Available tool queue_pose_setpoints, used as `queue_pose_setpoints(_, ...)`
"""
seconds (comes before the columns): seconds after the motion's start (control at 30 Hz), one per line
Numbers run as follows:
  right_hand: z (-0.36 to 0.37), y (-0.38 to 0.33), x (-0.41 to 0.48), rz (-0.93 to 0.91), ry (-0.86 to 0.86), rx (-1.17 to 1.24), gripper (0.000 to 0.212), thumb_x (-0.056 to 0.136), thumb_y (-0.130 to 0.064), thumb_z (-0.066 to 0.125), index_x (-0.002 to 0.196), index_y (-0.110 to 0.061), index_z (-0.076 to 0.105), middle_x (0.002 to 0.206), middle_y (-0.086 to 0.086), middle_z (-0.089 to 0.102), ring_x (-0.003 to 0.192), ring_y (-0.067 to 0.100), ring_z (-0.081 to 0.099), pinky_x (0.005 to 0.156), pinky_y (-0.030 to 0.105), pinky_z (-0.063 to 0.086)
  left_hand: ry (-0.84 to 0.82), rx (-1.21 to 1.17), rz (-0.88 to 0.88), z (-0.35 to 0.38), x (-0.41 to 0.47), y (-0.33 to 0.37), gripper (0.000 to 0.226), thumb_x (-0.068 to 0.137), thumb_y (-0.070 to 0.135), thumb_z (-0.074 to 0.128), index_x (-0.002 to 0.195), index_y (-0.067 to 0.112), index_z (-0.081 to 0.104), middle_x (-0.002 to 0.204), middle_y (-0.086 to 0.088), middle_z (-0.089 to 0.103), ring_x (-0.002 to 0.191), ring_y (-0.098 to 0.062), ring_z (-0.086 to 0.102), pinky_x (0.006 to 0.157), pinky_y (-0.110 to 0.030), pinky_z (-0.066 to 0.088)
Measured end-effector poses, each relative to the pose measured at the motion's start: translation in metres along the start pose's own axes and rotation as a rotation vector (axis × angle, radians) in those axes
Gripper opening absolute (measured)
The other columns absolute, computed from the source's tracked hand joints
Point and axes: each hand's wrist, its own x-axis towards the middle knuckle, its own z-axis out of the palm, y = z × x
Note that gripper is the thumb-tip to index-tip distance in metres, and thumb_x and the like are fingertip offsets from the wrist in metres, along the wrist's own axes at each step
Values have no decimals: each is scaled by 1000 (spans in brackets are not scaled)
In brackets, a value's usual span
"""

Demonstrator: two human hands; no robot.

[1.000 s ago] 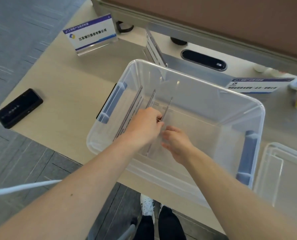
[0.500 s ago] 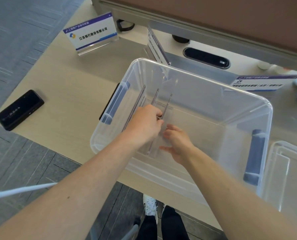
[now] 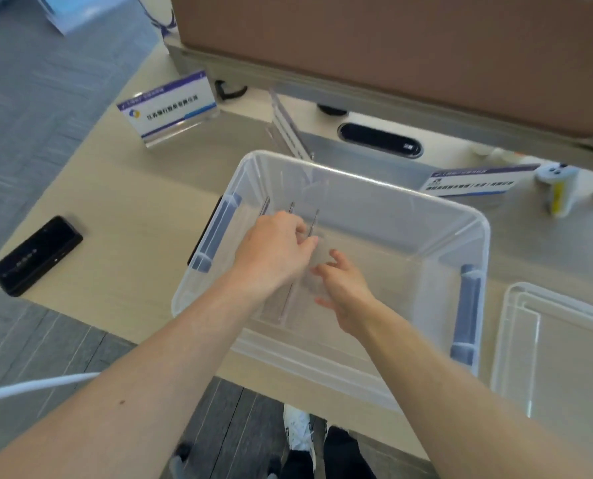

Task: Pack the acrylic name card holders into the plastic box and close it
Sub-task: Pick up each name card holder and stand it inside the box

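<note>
A clear plastic box [image 3: 367, 183] with blue-grey handles stands open on the table. Three acrylic card holders [image 3: 289, 299] stand on edge in its left part. My left hand [image 3: 274, 252] reaches into the box and pinches the top edge of the rightmost holder. My right hand [image 3: 343, 288] is beside it with fingers spread, touching that same holder's side. The box lid [image 3: 516, 340] lies flat to the right. Three holders remain on the table: one far left [image 3: 172, 108], one behind the box [image 3: 288, 127] and one far right [image 3: 471, 181].
A black phone [image 3: 35, 255] lies near the table's left edge. A small white and yellow bottle [image 3: 557, 191] stands at the far right. A brown partition [image 3: 391, 46] and a black cable port [image 3: 379, 140] run along the back. My shoes [image 3: 298, 433] show below the table edge.
The view has shifted down and right. My right hand has opened and lifted slightly along the holder. My left hand keeps its pinch on the holder's top edge.
</note>
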Motion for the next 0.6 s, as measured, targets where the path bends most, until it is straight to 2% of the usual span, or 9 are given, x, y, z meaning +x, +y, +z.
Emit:
queue_pose_setpoints(0.07, -15, -24, -18, -79, 22, -3, 67, 93, -16, 59, 154, -23, 31, 151, 5, 43, 126, 23, 51, 107, 47, 46, 37, -19, 61, -19, 2, 24, 25, 96, 41, 64, 103, 21, 77, 102, 3, 78, 104, -20, 71, 94, -40, 57)
queue_pose_setpoints(0.2, -65, -92, -66, -239, 15, 25, 47, 96, -19, 60, 142, -20, 49, 128, 3, 60, 109, 19, 58, 96, 44, 51, 74, -59, 230, -53, 12, 93, 23, 94, 38, 67, 104, 20, 78, 103, 3, 78, 103, -15, 71, 93, -27, 52)
queue_pose_setpoints(0.27, -98, -125, -85, -328, 34, 27, 41, 96, -20, 61, 136, -20, 53, 116, 1, 62, 104, 17, 60, 97, 45, 52, 73, -61, 289, -64, 18, 130, 24, 95, 35, 68, 109, 18, 76, 105, 4, 77, 102, -14, 69, 87, -21, 45)
queue_pose_setpoints(0.37, -152, -166, -99, -433, 129, 8, 40, 95, -22, 64, 134, -19, 54, 109, -3, 64, 98, 15, 60, 94, 42, 52, 45, -59, 347, -66, 33, 183, 28, 94, 34, 69, 116, 17, 73, 113, 1, 74, 108, -18, 68, 85, -22, 43)
queue_pose_setpoints(0.47, -212, -186, -89, -467, 266, 3, 47, 92, -25, 68, 135, -17, 54, 119, 0, 65, 97, 11, 62, 101, 45, 52, -17, -14, 342, -54, 55, 221, 41, 93, 34, 69, 131, 18, 66, 133, -1, 68, 123, -21, 62, 94, -24, 40)
queue_pose_setpoints(0.6, -278, -181, -54, -398, 365, 33, 57, 87, -29, 74, 138, -16, 52, 133, 8, 59, 116, 22, 60, 106, 49, 48, -128, 19, 284, -18, 88, 240, 56, 91, 33, 72, 142, 16, 57, 146, -3, 61, 133, -22, 56, 101, -25, 39)
